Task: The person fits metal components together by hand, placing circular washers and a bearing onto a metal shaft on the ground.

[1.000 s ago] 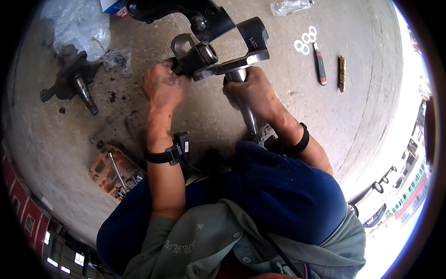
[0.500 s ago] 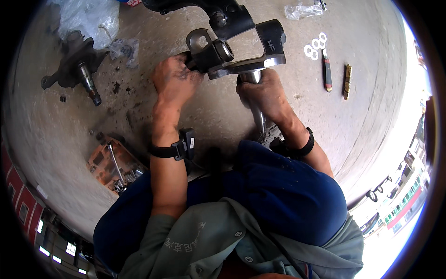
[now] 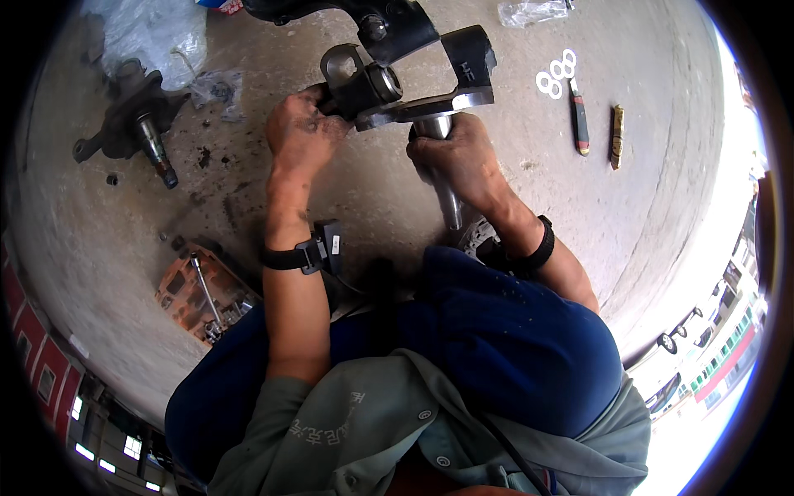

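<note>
A black steering knuckle [image 3: 473, 62] with a bright machined flange stands in front of me, around the end of a black axle beam [image 3: 405, 35]. My right hand [image 3: 465, 161] is wrapped around its shiny spindle [image 3: 448, 205], just under the flange. My left hand [image 3: 302, 132] is closed on the dark side arm at the knuckle's left; its fingertips are partly hidden behind the part. A round eye with a metal-lined bore shows between my hands. Another knuckle [image 3: 139, 107], dark and greasy, lies on the floor at the left.
White ring washers [image 3: 556, 74], a red-and-black knife [image 3: 581, 124] and a brass-coloured bar [image 3: 617, 136] lie at the right. Clear plastic bags [image 3: 157, 41] are at the far left. An orange tool case [image 3: 178, 285] with a ratchet [image 3: 204, 285] sits beside my left knee.
Both hands and the knuckle have shifted slightly to the left and away from me in the picture. The axle beam has shifted likewise, and my grips stay the same.
</note>
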